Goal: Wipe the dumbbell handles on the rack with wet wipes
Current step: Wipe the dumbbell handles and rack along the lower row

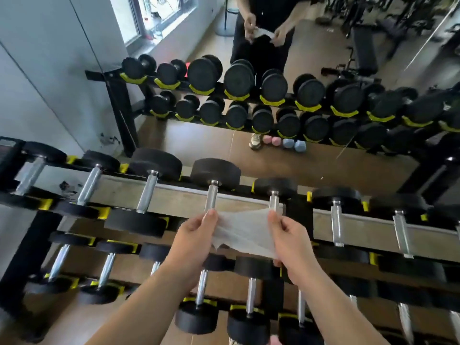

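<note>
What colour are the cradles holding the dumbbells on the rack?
Yellow, against the black rack; the cradles show best in the head view.

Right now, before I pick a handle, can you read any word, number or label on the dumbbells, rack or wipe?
None can be read.
On the dumbbell heads: no numbers show.
On the wet wipe, pinched by the left hand and right hand: no print.
On the label at the rack's far left: too blurred to read.

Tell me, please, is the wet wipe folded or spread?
Spread: the wet wipe is stretched between left hand and right hand, pinched at opposite edges.
</note>
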Demonstrator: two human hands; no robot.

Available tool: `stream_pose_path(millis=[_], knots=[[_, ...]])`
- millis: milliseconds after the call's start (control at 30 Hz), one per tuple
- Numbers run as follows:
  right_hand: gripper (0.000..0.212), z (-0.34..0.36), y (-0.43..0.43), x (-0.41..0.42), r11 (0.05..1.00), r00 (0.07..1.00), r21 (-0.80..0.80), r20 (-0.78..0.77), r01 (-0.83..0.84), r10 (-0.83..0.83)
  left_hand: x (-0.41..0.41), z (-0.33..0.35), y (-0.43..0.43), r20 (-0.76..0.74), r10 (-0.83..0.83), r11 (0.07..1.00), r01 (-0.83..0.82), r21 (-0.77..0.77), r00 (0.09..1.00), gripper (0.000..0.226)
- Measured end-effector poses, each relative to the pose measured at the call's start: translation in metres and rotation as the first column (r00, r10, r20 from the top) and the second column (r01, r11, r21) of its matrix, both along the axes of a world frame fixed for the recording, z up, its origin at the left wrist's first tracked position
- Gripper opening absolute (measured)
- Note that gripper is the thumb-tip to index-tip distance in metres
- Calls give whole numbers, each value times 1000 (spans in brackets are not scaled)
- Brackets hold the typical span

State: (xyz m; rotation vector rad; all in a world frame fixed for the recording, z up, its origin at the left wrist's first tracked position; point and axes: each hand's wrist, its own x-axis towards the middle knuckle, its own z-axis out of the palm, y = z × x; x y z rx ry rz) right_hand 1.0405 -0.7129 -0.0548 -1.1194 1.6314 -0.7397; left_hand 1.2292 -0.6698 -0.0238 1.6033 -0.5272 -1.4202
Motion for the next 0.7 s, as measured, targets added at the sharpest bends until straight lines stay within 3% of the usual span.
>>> stream_pose_path(millis=[133, 233, 300, 367, 500, 600, 700], knots=[[36, -21, -60, -24, 999, 995, 41, -93, -26, 30, -28, -5, -64, 64, 29, 1000, -30, 9, 998, 27], [31, -35, -109, -45, 992, 964, -86, -257, -97, 72, -42, -14, -103, 190, 2, 1000, -4, 13, 982, 20], [23, -50, -145, -52, 950, 885, -231, -457, -209, 83, -46, -23, -122, 231, -29, 999, 21, 35, 973, 21], [28, -66, -182, -56, 901, 776, -252, -617, -354, 132, -46, -34, -139, 244, -90, 994, 73, 79, 966, 25], [52, -93, -222, -53, 880, 629, 40, -684, -474, 370, -42, -57, -162, 248, -239, 960, 190, 205, 939, 31], [54, -106, -232, -48, 877, 550, -48, -795, -478, 257, -45, -79, -177, 278, -364, 916, 288, 278, 889, 48], [43, -112, -238, -48, 814, 443, -62, -861, -578, 249, -50, -91, -186, 373, -517, 850, 410, 330, 771, 41]])
